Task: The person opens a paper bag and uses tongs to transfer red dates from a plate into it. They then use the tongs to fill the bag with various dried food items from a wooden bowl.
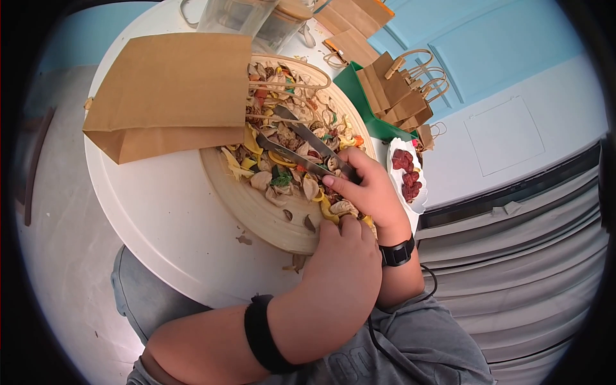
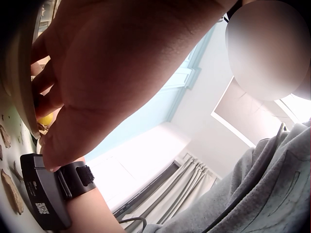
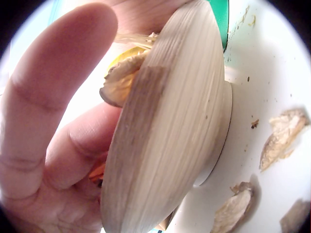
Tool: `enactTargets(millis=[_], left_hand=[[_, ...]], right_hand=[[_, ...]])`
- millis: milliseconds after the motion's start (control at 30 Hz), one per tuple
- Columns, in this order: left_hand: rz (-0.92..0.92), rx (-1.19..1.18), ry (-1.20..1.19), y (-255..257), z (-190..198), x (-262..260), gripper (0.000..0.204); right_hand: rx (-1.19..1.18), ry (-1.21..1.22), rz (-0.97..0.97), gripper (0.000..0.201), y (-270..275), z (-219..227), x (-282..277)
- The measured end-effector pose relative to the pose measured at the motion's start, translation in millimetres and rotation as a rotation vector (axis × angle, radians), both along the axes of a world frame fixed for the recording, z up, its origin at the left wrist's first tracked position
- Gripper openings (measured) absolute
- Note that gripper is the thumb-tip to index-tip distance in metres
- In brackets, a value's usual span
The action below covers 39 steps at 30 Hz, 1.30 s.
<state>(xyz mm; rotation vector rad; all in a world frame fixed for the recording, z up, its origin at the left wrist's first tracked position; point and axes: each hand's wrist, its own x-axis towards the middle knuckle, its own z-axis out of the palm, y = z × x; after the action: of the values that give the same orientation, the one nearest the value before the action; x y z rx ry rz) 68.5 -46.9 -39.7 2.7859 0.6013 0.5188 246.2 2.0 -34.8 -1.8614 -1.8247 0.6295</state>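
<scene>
My right hand (image 1: 372,186) grips metal tongs (image 1: 321,151), thumb on one arm and fingers on the other. Their tips stand apart over the pile of dried petals and curled slices (image 1: 301,179) on the round wooden tray (image 1: 256,218). My left hand (image 1: 340,256) reaches over the tray's near rim, fingertips down among yellow and brown pieces. The left wrist view shows this left hand (image 2: 107,73) large, thumb outside the rim; whether it pinches a piece I cannot tell. In the right wrist view, a curled dried slice (image 3: 121,77) pokes over the wooden rim (image 3: 165,116) beside fingers (image 3: 63,73).
A brown paper bag (image 1: 173,90) lies on its side, its handles over the pile. Clear jars (image 1: 237,19) stand behind. On the right are a green box (image 1: 359,96) with small paper bags (image 1: 391,90) and a white dish of dark red pieces (image 1: 407,176). Scraps (image 3: 233,208) lie on the white table.
</scene>
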Motion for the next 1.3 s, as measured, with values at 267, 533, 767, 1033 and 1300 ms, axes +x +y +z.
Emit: enactTargets(millis=[267, 533, 767, 1033, 1300], left_hand=[[-0.005, -0.003, -0.009, 0.7, -1.1, 0.6, 0.039], [-0.003, -0.020, -0.025, 0.6, -2.5, 2.0, 0.037], [0.007, -0.012, -0.007, 0.0, -3.0, 3.1, 0.035], [0.026, 0.000, -0.032, -0.2, -3.3, 3.1, 0.032], [0.028, -0.013, -0.042, -0.1, -3.5, 3.0, 0.031]], right_hand=[[0.029, -0.041, 0.017, 0.029, -0.2, 1.0, -1.4], [0.028, -0.030, 0.016, 0.029, 0.5, -1.7, 0.8], [0.017, -0.011, 0.009, 0.030, 1.0, -3.1, 2.7], [0.022, -0.016, 0.014, 0.031, 1.4, -3.3, 2.9], [0.028, -0.020, 0.023, 0.030, 2.2, -4.9, 5.3]])
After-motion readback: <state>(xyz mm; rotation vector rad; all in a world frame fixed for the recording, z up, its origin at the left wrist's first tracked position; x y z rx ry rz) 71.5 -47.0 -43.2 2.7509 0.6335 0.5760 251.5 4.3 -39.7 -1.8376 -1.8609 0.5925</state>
